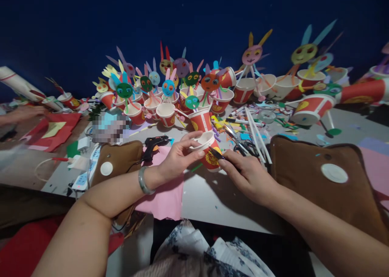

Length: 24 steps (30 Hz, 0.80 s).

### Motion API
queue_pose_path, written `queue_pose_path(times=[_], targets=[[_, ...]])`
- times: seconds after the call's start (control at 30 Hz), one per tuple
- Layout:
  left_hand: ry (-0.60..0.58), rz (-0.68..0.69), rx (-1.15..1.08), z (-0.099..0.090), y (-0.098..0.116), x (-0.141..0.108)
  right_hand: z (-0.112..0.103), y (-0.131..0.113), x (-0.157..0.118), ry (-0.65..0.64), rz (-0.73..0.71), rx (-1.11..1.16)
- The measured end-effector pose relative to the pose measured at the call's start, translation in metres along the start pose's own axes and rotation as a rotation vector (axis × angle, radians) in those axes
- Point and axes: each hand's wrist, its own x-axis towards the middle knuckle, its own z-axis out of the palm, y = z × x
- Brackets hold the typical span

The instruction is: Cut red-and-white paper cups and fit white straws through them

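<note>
- Held paper cup is mid-table, over the near part of the table, left hand around its rim side, small tool against it from the right hand.
- Just left: a loose sheet, glue gun by its far end.
- Left of that, a padded bag, then the power strip.
- Right side: another padded bag, straws just left of it, scissors between straws and cup.
- Far side: cups with paper figures (a proper crowd), a tipped cup far right.
- Far left: someone else's hand.
</note>
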Motion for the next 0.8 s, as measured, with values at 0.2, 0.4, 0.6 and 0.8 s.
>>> queue_pose_path(times=[0.2,0.4,0.6,0.8], targets=[[0.003,-0.04,-0.041,0.0038,-0.0027,-0.0041,0.0014,-0.003,0.0,0.014,0.011,0.0],[0.005,-0.062,-0.066,0.0064,-0.0038,-0.0058,0.0035,-0.0028,-0.0003,0.018,0.024,0.016],[0.027,-0.034,0.004,0.0079,-0.0008,-0.0065,0.0041,-0.0027,-0.0008,0.019,0.034,0.054],[0.034,-0.081,-0.087,0.0098,-0.0024,-0.0082,0.0046,-0.0026,-0.0009,0.008,0.038,0.067]])
